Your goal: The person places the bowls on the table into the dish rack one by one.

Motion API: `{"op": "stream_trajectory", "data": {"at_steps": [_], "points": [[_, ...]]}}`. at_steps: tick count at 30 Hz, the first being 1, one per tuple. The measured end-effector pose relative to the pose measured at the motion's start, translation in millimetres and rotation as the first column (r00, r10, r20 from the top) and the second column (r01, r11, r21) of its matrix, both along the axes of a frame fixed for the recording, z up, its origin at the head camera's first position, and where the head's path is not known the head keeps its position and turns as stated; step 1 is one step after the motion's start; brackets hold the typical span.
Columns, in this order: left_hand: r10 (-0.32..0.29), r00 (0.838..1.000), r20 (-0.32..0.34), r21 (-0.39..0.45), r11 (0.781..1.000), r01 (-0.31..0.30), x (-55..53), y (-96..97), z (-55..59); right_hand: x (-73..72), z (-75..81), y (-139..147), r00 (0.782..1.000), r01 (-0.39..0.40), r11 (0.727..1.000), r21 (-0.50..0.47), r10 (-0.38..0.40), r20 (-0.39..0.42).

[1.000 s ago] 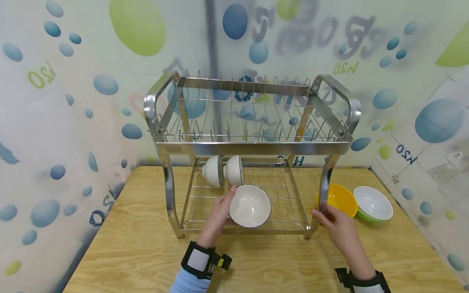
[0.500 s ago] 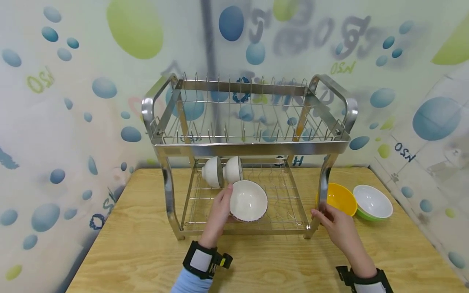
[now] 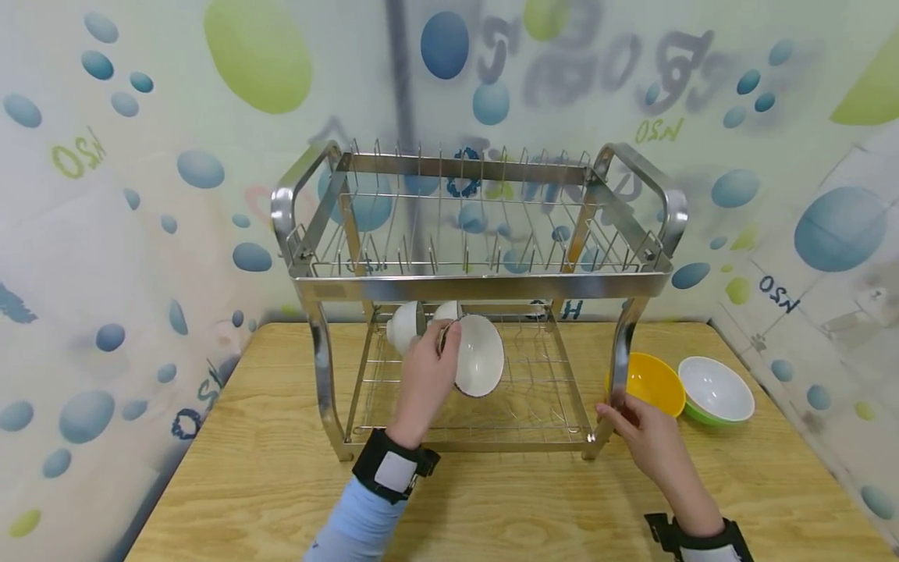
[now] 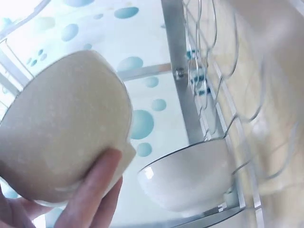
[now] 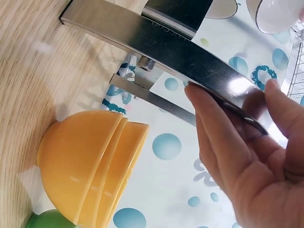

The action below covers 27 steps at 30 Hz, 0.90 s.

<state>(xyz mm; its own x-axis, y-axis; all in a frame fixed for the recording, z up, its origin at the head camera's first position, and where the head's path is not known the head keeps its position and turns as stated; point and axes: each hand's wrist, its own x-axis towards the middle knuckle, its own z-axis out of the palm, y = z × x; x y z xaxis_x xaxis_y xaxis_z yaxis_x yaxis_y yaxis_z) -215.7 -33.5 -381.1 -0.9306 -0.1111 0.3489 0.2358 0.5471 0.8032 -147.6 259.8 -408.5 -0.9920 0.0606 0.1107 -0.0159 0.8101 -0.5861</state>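
My left hand (image 3: 424, 378) holds a white bowl (image 3: 481, 357) with a dark rim, tilted on its side over the lower shelf of a two-tier metal dish rack (image 3: 485, 287). In the left wrist view, fingers (image 4: 90, 194) press against the outside of this bowl (image 4: 66, 123) near its foot. Two more white bowls stand on edge at the shelf's back left: one (image 3: 404, 326) shows mostly, the other (image 3: 447, 311) is partly hidden by the hand. My right hand (image 3: 653, 441) grips the rack's front right leg (image 5: 204, 57) between thumb and fingers.
Right of the rack sit yellow bowls (image 5: 85, 161), nested, on the wooden table (image 3: 232, 468). Beside them is a white-lined green bowl (image 3: 716, 388). The rack's upper tier (image 3: 449, 195) has upright wire prongs. A patterned wall covering (image 3: 175, 273) stands close behind.
My left hand has moved up and deeper into the rack, turning the bowl from facing up to tilted on its side near the two standing bowls. The right hand stays at the leg.
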Motion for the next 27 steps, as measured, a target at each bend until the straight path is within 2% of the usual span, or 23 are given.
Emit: {"op": "stream_trajectory", "data": {"at_steps": [7,11,14,16,17,21,25,27], "points": [[0.048,0.997,-0.057,-0.171,0.984,-0.057,-23.1,10.9,15.7,-0.3,-1.5,-0.5,1.0,-0.002,1.0,-0.021,0.002,0.004],[0.024,0.989,-0.144,-0.262,0.963,-0.061,-39.4,19.8,22.3,-0.2,-1.1,-0.6,1.0,0.009,0.999,-0.032,-0.008,0.019],[-0.019,0.972,-0.236,-0.306,0.95,-0.056,-49.7,28.1,24.1,-0.3,-0.7,-0.2,1.0,0.008,0.999,-0.032,-0.007,0.022],[-0.033,0.965,-0.262,-0.357,0.932,-0.065,-56.0,34.0,23.6,-0.4,-0.4,-0.1,1.0,0.006,1.0,-0.03,-0.005,0.018],[-0.039,0.964,-0.265,-0.383,0.921,-0.068,-59.1,36.8,23.6,-0.4,-0.1,-0.1,1.0,0.005,1.0,-0.029,-0.005,0.018],[-0.038,0.98,-0.194,-0.464,0.884,-0.058,-70.3,46.9,19.3,0.0,0.5,-0.8,1.0,0.008,0.999,-0.031,-0.008,0.025],[-0.028,0.987,-0.156,-0.45,0.892,-0.046,-81.5,54.6,10.6,0.1,0.8,-1.3,1.0,0.011,0.999,-0.035,-0.01,0.029],[-0.016,0.99,-0.14,-0.461,0.886,-0.051,-86.3,57.1,5.7,-0.1,0.7,-1.6,1.0,0.009,0.999,-0.04,-0.008,0.03]]}}
